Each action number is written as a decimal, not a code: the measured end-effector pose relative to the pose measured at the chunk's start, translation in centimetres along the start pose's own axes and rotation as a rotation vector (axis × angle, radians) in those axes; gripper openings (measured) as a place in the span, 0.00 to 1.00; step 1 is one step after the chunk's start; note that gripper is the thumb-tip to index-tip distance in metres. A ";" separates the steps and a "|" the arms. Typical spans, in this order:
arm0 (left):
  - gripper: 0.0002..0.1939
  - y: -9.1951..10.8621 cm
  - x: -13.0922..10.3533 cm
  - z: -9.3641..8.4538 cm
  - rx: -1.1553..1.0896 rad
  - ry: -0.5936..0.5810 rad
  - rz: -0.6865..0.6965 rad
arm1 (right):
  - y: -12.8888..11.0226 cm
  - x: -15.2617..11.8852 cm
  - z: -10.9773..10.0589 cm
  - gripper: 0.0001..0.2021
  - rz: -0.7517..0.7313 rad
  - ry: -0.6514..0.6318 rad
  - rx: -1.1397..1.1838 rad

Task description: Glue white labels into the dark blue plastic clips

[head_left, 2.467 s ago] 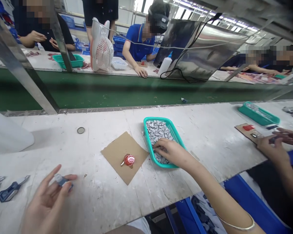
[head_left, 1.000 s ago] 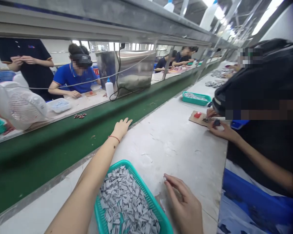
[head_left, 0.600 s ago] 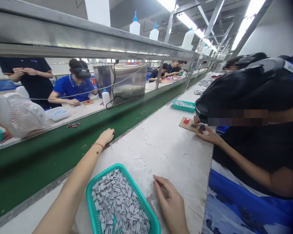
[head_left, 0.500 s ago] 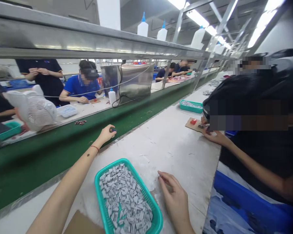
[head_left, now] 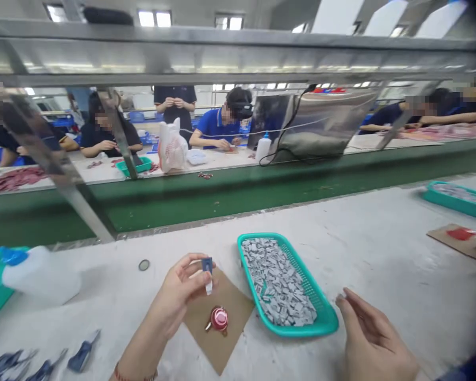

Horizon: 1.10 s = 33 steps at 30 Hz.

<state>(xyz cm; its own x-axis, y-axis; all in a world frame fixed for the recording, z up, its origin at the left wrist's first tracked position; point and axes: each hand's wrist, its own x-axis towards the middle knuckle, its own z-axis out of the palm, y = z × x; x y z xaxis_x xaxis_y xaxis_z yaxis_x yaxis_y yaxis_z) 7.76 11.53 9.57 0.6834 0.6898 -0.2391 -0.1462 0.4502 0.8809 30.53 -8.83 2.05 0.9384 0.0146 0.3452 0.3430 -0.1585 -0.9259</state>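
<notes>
My left hand (head_left: 174, 296) pinches a small dark blue piece with a pale lower end (head_left: 207, 265), held upright over a square of brown cardboard (head_left: 220, 357). On that cardboard lies a shiny red round part (head_left: 219, 318) with small brownish tabs. Beside it stands a green plastic basket (head_left: 327, 328) filled with small grey-white pieces (head_left: 281, 283). To the basket's right is my right hand (head_left: 375, 338), thumb and forefinger pressed together. A tiny light thing may be at their tips, too small to make out.
Several dark blue pieces (head_left: 79, 355) lie at the lower left. Behind them are a white bottle with blue cap (head_left: 43, 275) and a small round disc (head_left: 144, 264). A green belt (head_left: 222, 203) and metal shelf (head_left: 222, 58) run across; people work beyond.
My view has swung left. My left hand has come back from the belt's edge to above the cardboard with the blue piece. The right hand remains pinched beside the basket.
</notes>
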 end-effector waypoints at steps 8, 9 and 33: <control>0.23 -6.7 -8.5 -4.2 -0.080 0.223 -0.066 | -6.5 -9.0 1.8 0.08 -0.323 -0.681 -0.085; 0.24 -7.5 -9.1 -4.5 -0.086 0.243 -0.085 | -6.9 -9.6 2.2 0.08 -0.350 -0.776 -0.101; 0.08 -11.7 -10.5 -4.1 0.131 0.170 0.039 | -9.1 -9.5 7.3 0.13 -0.671 -1.179 -0.415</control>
<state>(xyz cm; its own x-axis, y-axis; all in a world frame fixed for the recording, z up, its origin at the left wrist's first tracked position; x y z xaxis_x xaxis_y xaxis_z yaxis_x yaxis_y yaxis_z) -0.65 1.31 0.10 0.5468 0.7959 -0.2600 -0.0681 0.3518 0.9336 18.84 -0.36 6.08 0.1597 0.9716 0.1748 0.8870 -0.0635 -0.4574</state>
